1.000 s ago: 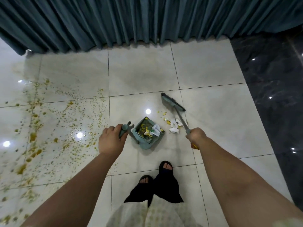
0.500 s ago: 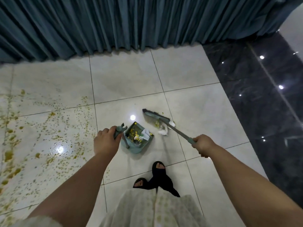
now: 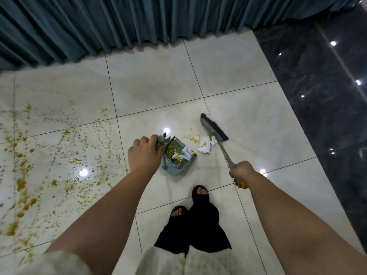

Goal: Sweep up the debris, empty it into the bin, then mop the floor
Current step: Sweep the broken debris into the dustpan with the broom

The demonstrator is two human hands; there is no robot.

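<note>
A grey-green dustpan [image 3: 174, 167] rests on the pale tiles ahead of my feet, holding yellow scraps and white paper. My left hand [image 3: 144, 154] grips the top of its upright handle. My right hand [image 3: 241, 172] holds the broom handle, and the broom head [image 3: 213, 127] sits on the floor to the right of the pan. Between pan and broom head lie crumpled white paper [image 3: 205, 144] and small yellow bits [image 3: 191, 137].
A yellow-brown spill [image 3: 49, 155] of drops and splatter covers the tiles on the left. A teal curtain [image 3: 139, 20] hangs along the far side. Dark glossy tiles [image 3: 321, 96] run along the right. My feet [image 3: 194, 199] in black slippers stand just behind the pan.
The broom head has swung back out to the right, away from the pan's mouth. White paper lies beside the pan again. My left hand keeps its hold on the dustpan handle.
</note>
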